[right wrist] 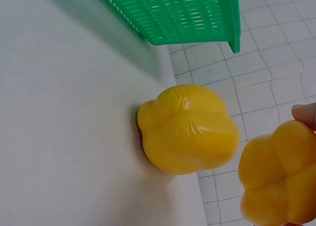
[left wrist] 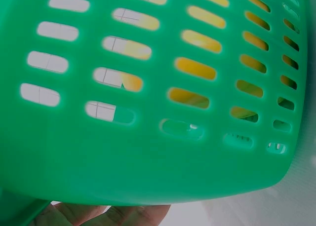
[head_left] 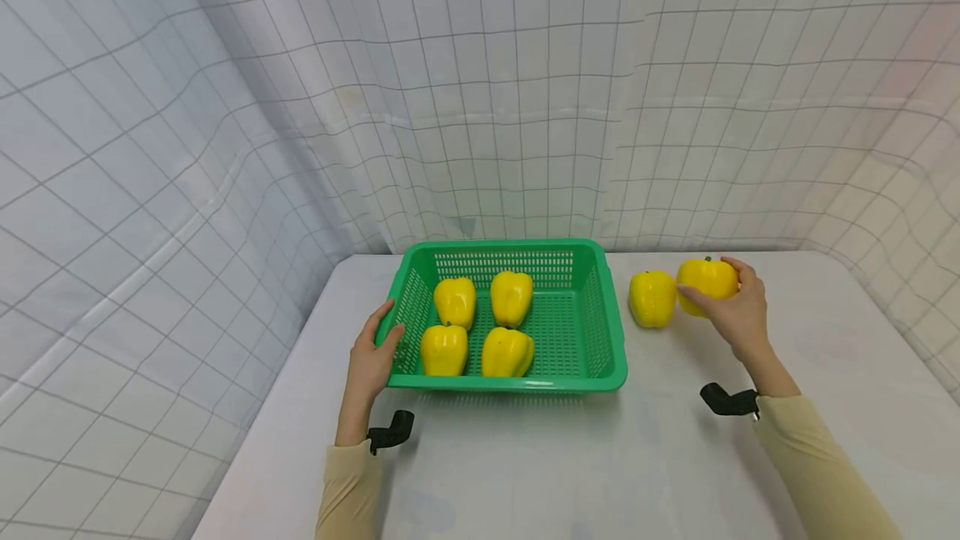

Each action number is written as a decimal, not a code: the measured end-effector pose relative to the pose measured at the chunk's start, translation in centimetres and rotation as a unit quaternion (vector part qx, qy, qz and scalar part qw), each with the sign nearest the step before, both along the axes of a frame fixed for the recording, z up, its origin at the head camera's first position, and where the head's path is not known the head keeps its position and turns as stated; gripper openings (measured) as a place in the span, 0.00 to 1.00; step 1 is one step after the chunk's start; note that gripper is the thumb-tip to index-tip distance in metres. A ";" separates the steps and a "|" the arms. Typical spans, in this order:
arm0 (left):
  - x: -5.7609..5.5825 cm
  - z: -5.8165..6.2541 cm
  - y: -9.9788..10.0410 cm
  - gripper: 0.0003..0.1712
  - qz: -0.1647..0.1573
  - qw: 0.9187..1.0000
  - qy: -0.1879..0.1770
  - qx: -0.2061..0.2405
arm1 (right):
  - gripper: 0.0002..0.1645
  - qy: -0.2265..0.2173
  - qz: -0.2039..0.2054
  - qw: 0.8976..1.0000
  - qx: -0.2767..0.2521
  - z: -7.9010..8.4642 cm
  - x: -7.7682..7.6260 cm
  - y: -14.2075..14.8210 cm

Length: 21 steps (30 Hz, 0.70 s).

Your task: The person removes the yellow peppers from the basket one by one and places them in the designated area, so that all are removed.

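Note:
My right hand (head_left: 738, 312) grips a yellow bell pepper (head_left: 708, 283) by its sides, with the green stem facing up. Just left of it, a second yellow bell pepper (head_left: 652, 299) stands on the table; the right wrist view shows this standing pepper (right wrist: 187, 130) beside the held one (right wrist: 281, 174). At the left end of a green plastic basket (head_left: 510, 384), my left hand (head_left: 373, 354) holds the rim, thumb inside. Several yellow peppers (head_left: 454, 302) lie in the basket's left and middle part. Through the slots of the basket wall (left wrist: 123, 157), the left wrist view gives glimpses of yellow.
A white table (head_left: 525, 465) carries everything. White sheets with a grid of dark lines (head_left: 510, 107) hang behind it and along the sides. Each wrist wears a black camera mount (head_left: 729, 400). The basket's right part shows its bare slotted floor.

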State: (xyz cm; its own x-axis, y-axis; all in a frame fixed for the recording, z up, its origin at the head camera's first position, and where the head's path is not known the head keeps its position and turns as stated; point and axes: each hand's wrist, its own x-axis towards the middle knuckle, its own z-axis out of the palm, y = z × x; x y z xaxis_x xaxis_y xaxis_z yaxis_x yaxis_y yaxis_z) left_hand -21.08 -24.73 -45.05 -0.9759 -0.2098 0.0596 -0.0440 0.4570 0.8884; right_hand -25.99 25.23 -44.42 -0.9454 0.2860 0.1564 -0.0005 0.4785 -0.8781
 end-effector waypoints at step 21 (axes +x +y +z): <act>0.0 0.0 0.0 0.30 -0.004 1.000 -0.001 -0.001 | 0.52 -0.024 0.011 0.999 0.022 -1.6 -2.1 1.5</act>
